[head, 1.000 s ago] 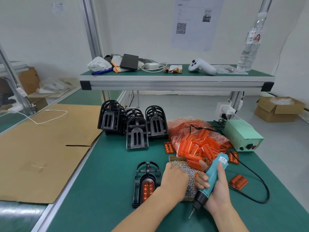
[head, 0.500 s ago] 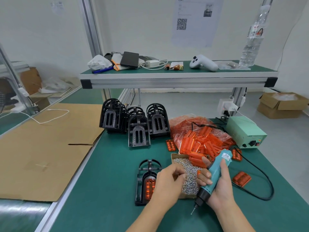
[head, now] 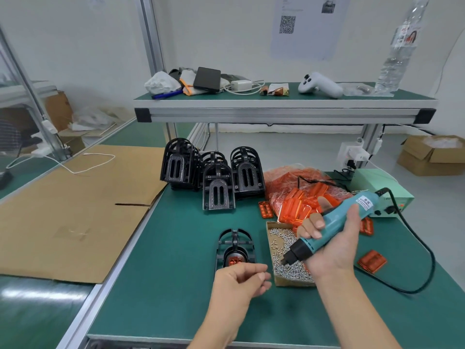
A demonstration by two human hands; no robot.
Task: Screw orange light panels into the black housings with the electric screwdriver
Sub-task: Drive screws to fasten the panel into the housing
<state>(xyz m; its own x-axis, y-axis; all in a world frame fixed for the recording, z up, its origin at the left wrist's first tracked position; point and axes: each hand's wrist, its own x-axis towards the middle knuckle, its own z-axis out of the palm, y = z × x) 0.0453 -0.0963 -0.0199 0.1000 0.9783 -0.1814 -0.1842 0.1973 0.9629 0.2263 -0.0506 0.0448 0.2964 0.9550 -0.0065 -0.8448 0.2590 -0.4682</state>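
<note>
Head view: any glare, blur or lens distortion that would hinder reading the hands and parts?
Head view: wide-angle bending bows the aluminium frame post and shelf edge; glare streaks the glossy green surface at lower left; left hand fingertips are slightly motion-soft; right hand, teal electric screwdriver and black plastic housing are sharp and evenly lit.

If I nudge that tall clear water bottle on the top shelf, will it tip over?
Probably, quite easily. The water bottle stands upright, tall and narrow at its foot, near the right end of the shelf. Its thin, crinkled clear wall suggests it is light and soft. How much water it holds cannot be told.
</note>
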